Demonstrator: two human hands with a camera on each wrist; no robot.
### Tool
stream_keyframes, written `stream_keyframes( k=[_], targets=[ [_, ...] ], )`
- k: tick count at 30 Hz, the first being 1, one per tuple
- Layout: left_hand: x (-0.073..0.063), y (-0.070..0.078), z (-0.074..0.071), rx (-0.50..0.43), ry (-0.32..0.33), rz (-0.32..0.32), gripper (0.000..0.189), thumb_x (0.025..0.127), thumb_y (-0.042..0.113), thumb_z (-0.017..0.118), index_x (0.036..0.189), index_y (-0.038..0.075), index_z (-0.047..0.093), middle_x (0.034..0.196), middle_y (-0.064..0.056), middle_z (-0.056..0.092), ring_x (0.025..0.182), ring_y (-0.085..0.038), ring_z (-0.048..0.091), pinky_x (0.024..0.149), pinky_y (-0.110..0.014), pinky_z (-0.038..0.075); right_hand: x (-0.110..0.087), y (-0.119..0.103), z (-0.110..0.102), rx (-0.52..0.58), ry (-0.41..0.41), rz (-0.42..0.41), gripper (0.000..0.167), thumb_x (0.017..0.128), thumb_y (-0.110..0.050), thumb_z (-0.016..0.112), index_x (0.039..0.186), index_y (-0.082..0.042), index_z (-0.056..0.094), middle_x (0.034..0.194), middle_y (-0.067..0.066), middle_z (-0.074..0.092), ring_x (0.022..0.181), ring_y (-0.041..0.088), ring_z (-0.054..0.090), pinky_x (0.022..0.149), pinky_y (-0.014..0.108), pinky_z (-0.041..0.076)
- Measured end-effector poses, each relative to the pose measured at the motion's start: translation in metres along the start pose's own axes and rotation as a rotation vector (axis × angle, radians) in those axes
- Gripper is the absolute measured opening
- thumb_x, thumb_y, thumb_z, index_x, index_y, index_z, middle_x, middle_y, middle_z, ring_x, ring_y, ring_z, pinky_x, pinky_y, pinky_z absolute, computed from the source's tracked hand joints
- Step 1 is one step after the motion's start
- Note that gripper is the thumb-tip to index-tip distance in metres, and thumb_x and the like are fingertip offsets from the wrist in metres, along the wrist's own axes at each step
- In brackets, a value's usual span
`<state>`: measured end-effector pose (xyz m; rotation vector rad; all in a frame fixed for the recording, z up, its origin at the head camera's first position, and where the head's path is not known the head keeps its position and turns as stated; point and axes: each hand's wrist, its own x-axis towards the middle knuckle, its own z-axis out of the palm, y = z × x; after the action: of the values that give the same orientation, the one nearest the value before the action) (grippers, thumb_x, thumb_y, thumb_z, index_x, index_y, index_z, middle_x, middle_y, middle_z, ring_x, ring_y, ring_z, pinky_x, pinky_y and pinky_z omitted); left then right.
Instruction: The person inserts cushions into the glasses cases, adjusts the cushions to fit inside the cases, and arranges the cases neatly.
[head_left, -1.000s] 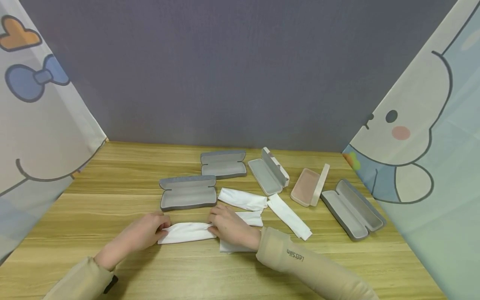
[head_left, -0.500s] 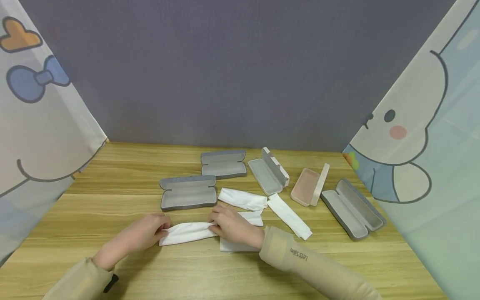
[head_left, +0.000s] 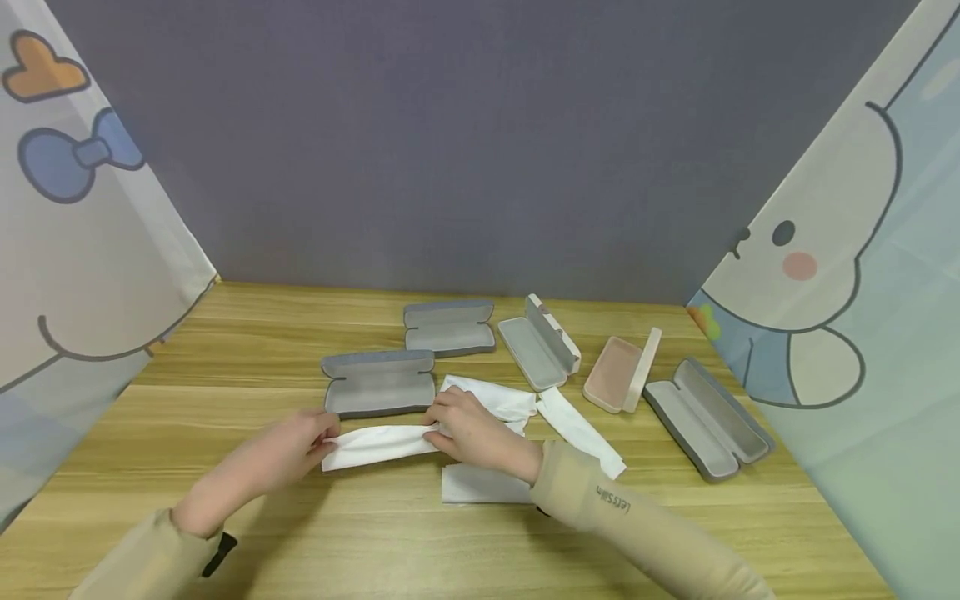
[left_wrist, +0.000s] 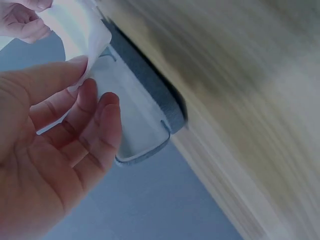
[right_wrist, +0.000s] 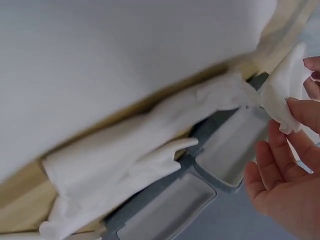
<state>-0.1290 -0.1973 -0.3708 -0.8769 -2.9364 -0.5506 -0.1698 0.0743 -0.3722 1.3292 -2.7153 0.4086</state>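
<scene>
A folded white cloth (head_left: 378,446) stretches between both hands, raised a little off the table in front of a grey glasses case (head_left: 378,392) that lies open. My left hand (head_left: 296,446) pinches the cloth's left end between thumb and fingers; the left wrist view shows this left hand (left_wrist: 60,125) gripping one corner. At the other end, my right hand (head_left: 472,429) pinches the cloth, and in the right wrist view the right hand (right_wrist: 290,170) holds its edge. Other folded white cloths lie beneath and beside the right hand, among them a front one (head_left: 480,485) and a back one (head_left: 495,396).
Behind stand another open grey case (head_left: 450,337) and an open white-lidded case (head_left: 536,354). To the right are an open pink case (head_left: 611,375) and a dark grey open case (head_left: 693,429). A white cloth strip (head_left: 581,433) lies slanted. A grey panel (head_left: 480,150) closes off the back.
Both hands have lifted the pinched cloth off the table and moved it slightly away from me, toward the nearer grey case. The cases and other cloths look unmoved.
</scene>
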Motion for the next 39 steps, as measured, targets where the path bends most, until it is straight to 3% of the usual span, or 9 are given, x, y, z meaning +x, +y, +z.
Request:
stream_keyframes(
  k=[6,12,17,22,29,39],
  targets=[
    [0.002,-0.001,-0.006,0.017,0.086,0.026,0.021,0.084,0.001,0.069,0.079,0.015,0.054,0.073,0.010,0.049,0.061,0.002,0.036,0.051,-0.018,0.035,0.003,0.003,-0.009,0.071,0.008,0.020,0.013,0.092,-0.020,0.065,0.099,-0.010,0.071,0.093,-0.001,0.066,0.083,0.011,0.051,0.077,0.022,0.042],
    [0.005,-0.001,-0.010,0.054,0.165,0.046,0.021,0.082,-0.001,0.070,0.079,0.014,0.056,0.073,0.009,0.051,0.064,0.001,0.040,0.052,-0.020,0.039,0.007,0.005,-0.014,0.073,0.037,0.014,0.012,0.092,-0.019,0.065,0.097,-0.009,0.071,0.092,0.000,0.067,0.081,0.012,0.052,0.073,0.021,0.043],
    [0.009,0.001,-0.015,0.068,0.198,0.031,0.019,0.083,-0.001,0.070,0.080,0.012,0.057,0.072,0.008,0.052,0.064,-0.001,0.041,0.053,-0.020,0.039,0.011,0.009,-0.016,0.088,0.092,0.063,0.013,0.092,-0.018,0.066,0.098,-0.009,0.071,0.092,0.001,0.067,0.086,0.015,0.055,0.073,0.023,0.047],
    [0.015,0.002,-0.018,0.097,0.234,-0.006,0.013,0.083,0.000,0.070,0.084,0.009,0.061,0.075,0.004,0.056,0.065,-0.005,0.046,0.054,-0.021,0.042,0.017,0.013,-0.016,0.118,0.133,0.088,0.012,0.091,-0.017,0.066,0.097,-0.008,0.071,0.091,0.002,0.066,0.089,0.018,0.057,0.083,0.030,0.049],
    [0.021,0.001,-0.021,0.125,0.279,-0.024,0.009,0.085,0.001,0.068,0.086,0.008,0.062,0.076,0.002,0.056,0.063,-0.006,0.042,0.053,-0.021,0.039,0.026,0.017,-0.016,0.111,0.167,0.151,0.011,0.091,-0.017,0.066,0.096,-0.008,0.071,0.088,0.002,0.065,0.084,0.017,0.055,0.074,0.027,0.048],
    [0.031,-0.003,-0.022,0.143,0.317,-0.050,0.007,0.085,0.003,0.068,0.084,0.007,0.062,0.076,-0.001,0.058,0.063,-0.010,0.047,0.053,-0.025,0.041,0.035,0.025,-0.016,0.143,0.170,0.185,0.013,0.092,-0.017,0.065,0.097,-0.008,0.072,0.090,0.004,0.066,0.089,0.019,0.056,0.078,0.030,0.049]
  ],
)
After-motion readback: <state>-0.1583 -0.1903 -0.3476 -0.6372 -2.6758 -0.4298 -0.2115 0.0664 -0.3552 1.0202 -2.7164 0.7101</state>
